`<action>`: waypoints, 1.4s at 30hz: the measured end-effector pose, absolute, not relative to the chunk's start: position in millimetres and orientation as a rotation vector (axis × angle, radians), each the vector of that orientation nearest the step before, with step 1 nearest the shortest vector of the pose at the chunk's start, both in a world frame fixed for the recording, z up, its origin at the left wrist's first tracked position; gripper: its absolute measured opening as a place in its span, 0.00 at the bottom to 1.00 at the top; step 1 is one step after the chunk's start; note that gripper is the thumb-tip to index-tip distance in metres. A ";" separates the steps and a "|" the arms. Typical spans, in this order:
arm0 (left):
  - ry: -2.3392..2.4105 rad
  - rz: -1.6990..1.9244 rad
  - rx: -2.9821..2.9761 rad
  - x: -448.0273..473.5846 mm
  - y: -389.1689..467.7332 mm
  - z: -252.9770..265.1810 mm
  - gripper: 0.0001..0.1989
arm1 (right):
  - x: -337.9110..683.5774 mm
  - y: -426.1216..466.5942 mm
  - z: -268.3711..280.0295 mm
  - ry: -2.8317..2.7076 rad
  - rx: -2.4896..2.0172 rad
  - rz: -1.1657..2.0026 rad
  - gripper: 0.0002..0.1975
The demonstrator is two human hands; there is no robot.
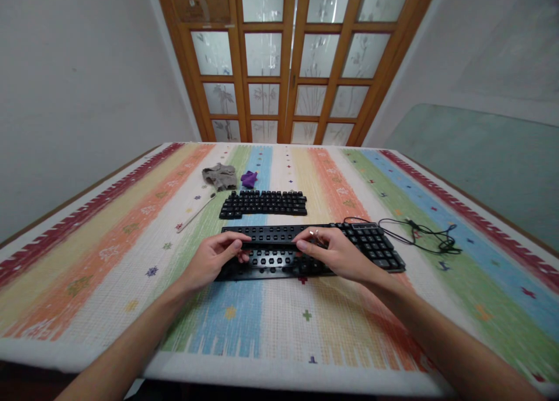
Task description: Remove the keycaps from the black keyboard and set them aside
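A black keyboard (279, 267) lies on the cloth in front of me, most key caps off its main block and the number pad (371, 244) still capped. Just above its bare switches, a long black space bar (271, 243) spans between my hands. My left hand (220, 254) pinches its left end, and my right hand (329, 248) grips the right end. A small shiny metal piece, perhaps a wire puller (315, 236), shows at the right fingers; its full shape is hidden. Behind the keyboard, loose black key caps (264, 203) stand in rows.
A brush with a thin pale handle (195, 213) lies to the left. Farther back are a crumpled grey cloth (219, 176) and a small purple cloth (248, 179). The black cable (430, 241) is coiled at the right on the striped tablecloth (279, 325).
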State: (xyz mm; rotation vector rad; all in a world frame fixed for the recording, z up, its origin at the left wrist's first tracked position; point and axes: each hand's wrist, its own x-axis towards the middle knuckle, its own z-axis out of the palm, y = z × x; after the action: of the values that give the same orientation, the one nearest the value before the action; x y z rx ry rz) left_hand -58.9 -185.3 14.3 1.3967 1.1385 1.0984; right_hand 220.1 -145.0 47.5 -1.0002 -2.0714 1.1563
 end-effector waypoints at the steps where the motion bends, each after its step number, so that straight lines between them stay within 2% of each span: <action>1: 1.152 1.100 1.410 -59.8 -184.9 14.3 0.21 | 220.4 -145.0 47.8 -2.069 -1.007 1.142 0.17; 8: 1.211 1.047 1.664 -71.8 -173.8 29.4 0.17 | 217.5 -136.8 52.1 -2.122 -0.988 0.996 0.13; 13: 1.339 0.983 2.189 -82.2 -150.9 37.7 0.15 | 208.0 -114.7 50.4 -2.214 -1.048 0.678 0.10; 19: 1.273 0.825 2.715 -86.8 -116.0 25.0 0.13 | 191.3 -81.0 34.4 -2.382 -1.015 0.326 0.07; 30: 1.237 0.540 2.874 -88.8 -81.3 18.2 0.07 | 171.9 -70.3 22.1 -2.607 -1.276 0.061 0.10; 42: 1.245 0.487 2.834 -85.5 -71.3 13.8 0.06 | 161.0 -65.2 23.8 -2.658 -1.358 0.061 0.10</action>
State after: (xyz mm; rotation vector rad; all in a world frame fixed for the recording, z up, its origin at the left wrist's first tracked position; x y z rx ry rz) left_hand -85.5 -71.3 13.8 2.8343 1.2450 0.4872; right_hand 161.0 -65.2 23.8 -1.3576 -2.6583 0.0612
